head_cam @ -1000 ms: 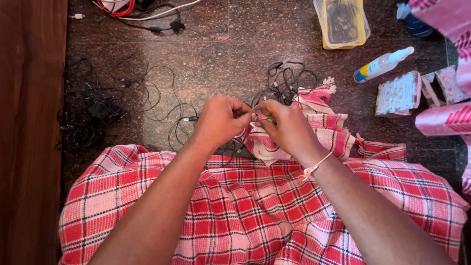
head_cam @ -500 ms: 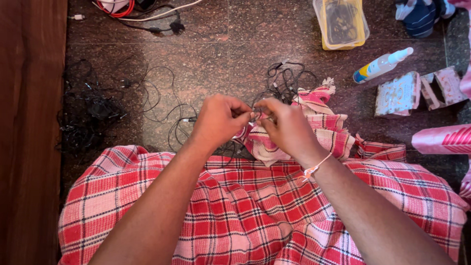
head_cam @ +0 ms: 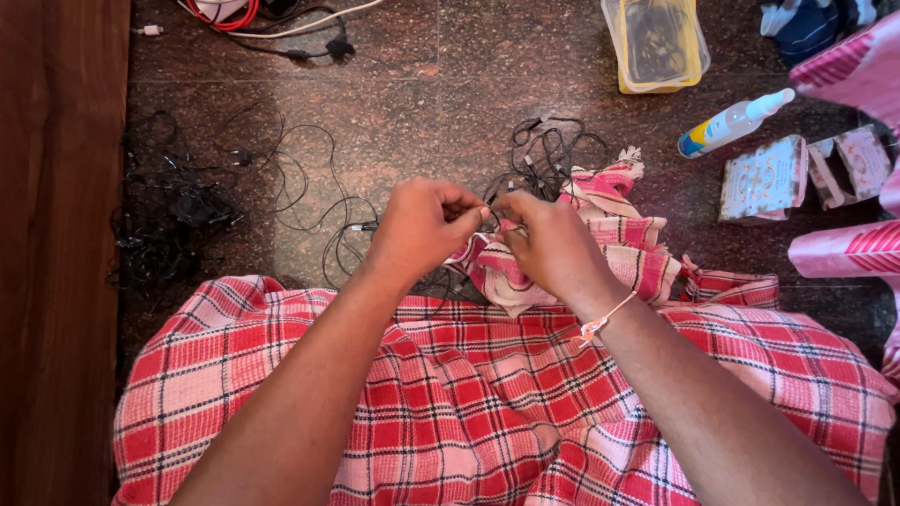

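You are holding your left hand (head_cam: 419, 228) and right hand (head_cam: 553, 245) close together over the floor (head_cam: 450, 103), fingertips nearly meeting. Both hands are pinching narrowly on a thin dark cable (head_cam: 491, 217) that is passing between them; the fingers are curled tight around it, though what part of the cable they are gripping is too small to tell. The cable is sitting just above a bunched checked cloth (head_cam: 609, 244), which is lying beside your right hand. More of the same cloth is covering your lap (head_cam: 469, 403). A thread band (head_cam: 605, 319) is circling your right wrist.

Loose black wires (head_cam: 309, 187) are trailing on the floor to the left of your hands, and a denser tangle (head_cam: 164, 220) is lying farther left. A yellow-rimmed box (head_cam: 656, 42) is sitting at the top right, with a spray bottle (head_cam: 736, 122) and small packets (head_cam: 764, 178) near it.
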